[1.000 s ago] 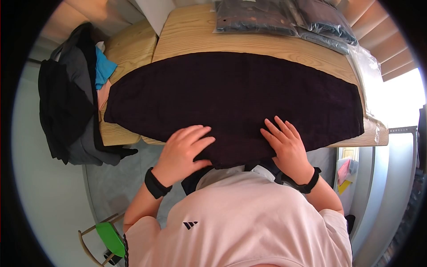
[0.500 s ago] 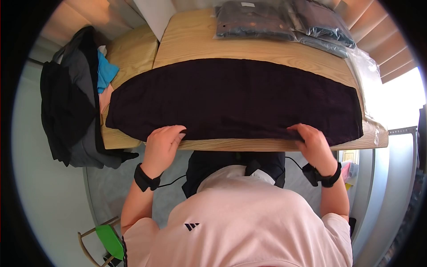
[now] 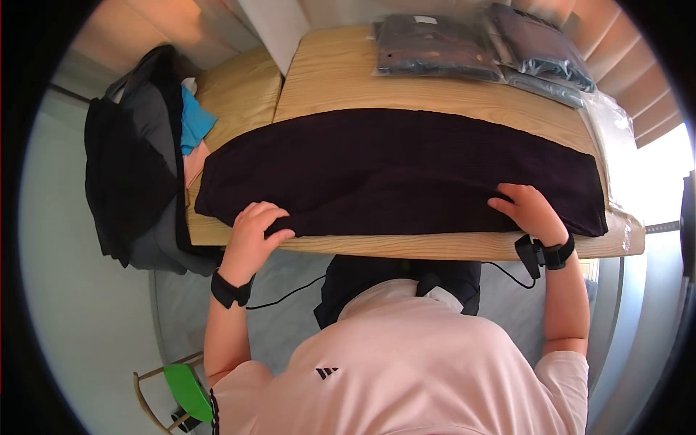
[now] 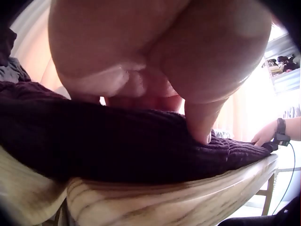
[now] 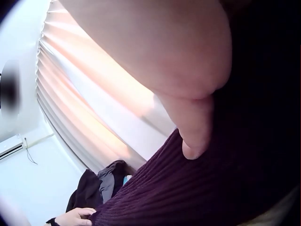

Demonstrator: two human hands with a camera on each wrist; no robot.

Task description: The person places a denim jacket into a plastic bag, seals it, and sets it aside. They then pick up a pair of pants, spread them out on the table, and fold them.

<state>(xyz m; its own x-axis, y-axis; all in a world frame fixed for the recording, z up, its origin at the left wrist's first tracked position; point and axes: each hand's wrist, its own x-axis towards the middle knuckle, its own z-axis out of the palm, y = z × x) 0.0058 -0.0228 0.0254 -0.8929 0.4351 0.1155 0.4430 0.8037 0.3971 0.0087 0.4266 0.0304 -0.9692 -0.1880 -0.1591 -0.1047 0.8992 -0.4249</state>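
A dark purple ribbed garment (image 3: 391, 174) lies as a long curved piece across the wooden table (image 3: 348, 80), its near side along the front edge. My left hand (image 3: 254, 235) grips it near the front left. In the left wrist view, the thumb (image 4: 202, 120) is on the near side of the ribbed cloth and the fingers are behind it. Toward the front right, my right hand (image 3: 535, 210) pinches the cloth with fingers curled. The right wrist view has the thumb (image 5: 190, 136) against the fabric, which stretches toward the left hand; the other fingers are hidden there.
Clear-bagged folded clothes (image 3: 438, 47) lie at the back right. Dark and grey clothes (image 3: 134, 174) drape over the left end, beside a blue cloth (image 3: 196, 119). A cable (image 3: 290, 293) hangs below the table front. A green-backed chair (image 3: 188, 391) stands at lower left.
The garment's near part, earlier hanging over the front edge toward the body, now lies on the table. My hands have moved apart, from flatter fingers on the cloth to gripping it.
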